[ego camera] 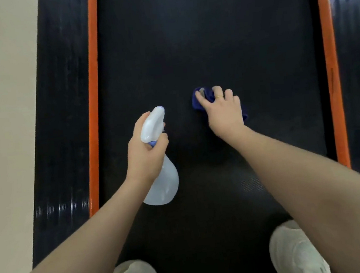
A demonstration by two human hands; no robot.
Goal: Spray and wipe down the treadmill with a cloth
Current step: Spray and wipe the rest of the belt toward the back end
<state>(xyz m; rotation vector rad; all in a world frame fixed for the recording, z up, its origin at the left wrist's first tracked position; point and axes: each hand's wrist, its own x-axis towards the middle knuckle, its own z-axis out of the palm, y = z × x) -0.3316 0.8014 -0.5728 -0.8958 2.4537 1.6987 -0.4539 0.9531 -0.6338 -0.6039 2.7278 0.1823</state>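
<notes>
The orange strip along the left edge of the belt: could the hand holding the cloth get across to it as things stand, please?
Probably yes. The right hand presses the blue cloth on the belt, and bare belt lies towards the orange strip. Only the left hand with the spray bottle sits partly between.

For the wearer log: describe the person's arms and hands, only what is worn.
Both forearms are bare, with no sleeves, gloves or watch in view. The right hand wears a thin gold ring on one finger. The left hand shows no jewellery.
</notes>
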